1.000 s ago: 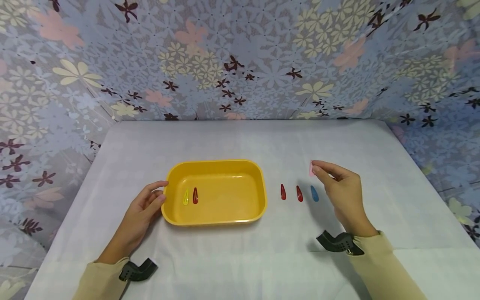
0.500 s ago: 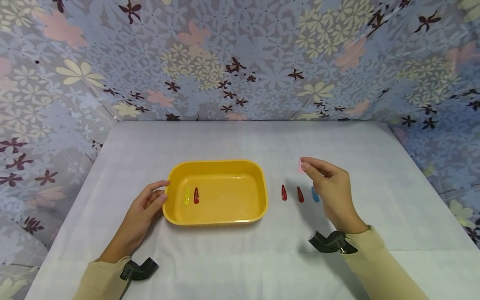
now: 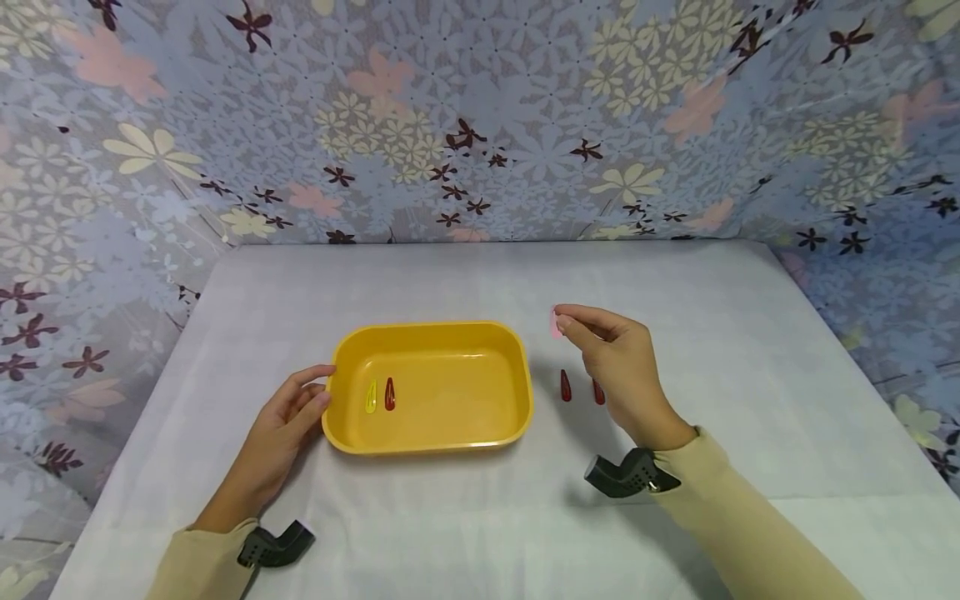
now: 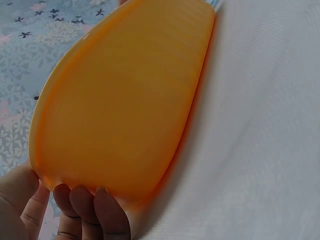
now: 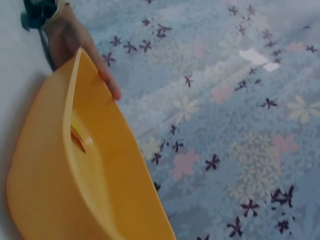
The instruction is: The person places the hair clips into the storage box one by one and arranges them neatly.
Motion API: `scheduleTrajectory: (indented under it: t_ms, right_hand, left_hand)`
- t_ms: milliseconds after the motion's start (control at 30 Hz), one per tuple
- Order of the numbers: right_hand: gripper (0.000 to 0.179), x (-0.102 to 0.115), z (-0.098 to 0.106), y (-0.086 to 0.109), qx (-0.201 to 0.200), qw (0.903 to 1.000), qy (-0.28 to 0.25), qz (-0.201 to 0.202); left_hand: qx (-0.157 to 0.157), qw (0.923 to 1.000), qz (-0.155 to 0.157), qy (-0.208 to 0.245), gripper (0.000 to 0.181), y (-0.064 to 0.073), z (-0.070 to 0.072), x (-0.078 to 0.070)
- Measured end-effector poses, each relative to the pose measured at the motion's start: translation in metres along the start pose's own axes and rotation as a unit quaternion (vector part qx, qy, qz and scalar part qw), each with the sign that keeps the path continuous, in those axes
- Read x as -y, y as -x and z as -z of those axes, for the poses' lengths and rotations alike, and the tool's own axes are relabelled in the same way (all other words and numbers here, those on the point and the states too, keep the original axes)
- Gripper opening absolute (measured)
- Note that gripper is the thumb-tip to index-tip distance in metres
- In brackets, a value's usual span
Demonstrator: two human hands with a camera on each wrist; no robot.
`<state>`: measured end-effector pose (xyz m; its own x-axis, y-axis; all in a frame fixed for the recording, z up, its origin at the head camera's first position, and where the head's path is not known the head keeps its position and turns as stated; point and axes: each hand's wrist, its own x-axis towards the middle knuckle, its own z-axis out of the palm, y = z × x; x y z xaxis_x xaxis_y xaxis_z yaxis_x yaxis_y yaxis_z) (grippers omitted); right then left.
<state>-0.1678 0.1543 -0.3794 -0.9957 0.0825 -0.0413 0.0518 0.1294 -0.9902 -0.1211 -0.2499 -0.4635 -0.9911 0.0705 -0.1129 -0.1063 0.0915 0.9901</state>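
A flowered cloth (image 3: 525, 125) is hanging behind, and the white table (image 3: 450, 517) is lying below it; neither is changing. The yellow tray (image 3: 465, 400) is staying put on the table. At its nine o'clock end, the left hand (image 3: 281, 425) is resting thumb and fingers, relaxed, against the outside of the wall.

The right hand (image 3: 618, 358) is what is changing: it is travelling toward nine o'clock, sitting far nearer the tray than a second ago. Its thumb and forefinger are pinching the pink clip (image 3: 556, 322), which is hanging above the table just off the tray's two o'clock rim. So this clip is closing on the tray while remaining outside it, and the tray is holding the same two: a yellow clip (image 3: 371, 397) and an inside red clip (image 3: 390, 394), lying side by side toward nine o'clock.

At three o'clock from the tray, the nearer red clip (image 3: 566, 386) is lying on the table, with the farther red clip (image 3: 598, 392) partly disappearing behind the right hand. The blue clip is no longer showing; the hand is probably covering it.

No brand, label or writing is showing legibly anywhere.
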Motion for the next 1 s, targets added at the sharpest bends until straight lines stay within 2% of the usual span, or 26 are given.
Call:
scheduleTrajectory:
  t_ms: [200, 333, 467, 700, 1000]
  right_hand:
    - [0.033, 0.003, -0.018, 0.0, 0.031, 0.9994, 0.002, -0.012]
    - [0.028, 0.004, -0.029, 0.002, 0.04, 0.9984, 0.024, -0.031]
    - [0.025, 0.005, -0.041, 0.003, 0.045, 0.998, 0.029, -0.033]
    - [0.023, 0.004, -0.06, 0.003, 0.071, 0.9972, -0.01, -0.023]
    - [0.02, 0.001, -0.079, 0.0, 0.096, 0.9951, -0.013, -0.023]
  left_hand:
    - [0.0, 0.9999, -0.01, 0.011, 0.044, 0.004, -0.003, -0.001]
    - [0.001, 0.9998, -0.011, 0.015, 0.044, 0.006, -0.004, 0.0]
    - [-0.001, 0.9998, -0.009, 0.017, 0.044, 0.007, -0.004, 0.002]
    - [-0.001, 0.9999, -0.008, 0.015, 0.044, 0.008, -0.004, 0.003]
    - [-0.002, 1.0, 0.007, -0.001, 0.045, 0.008, -0.004, -0.005]
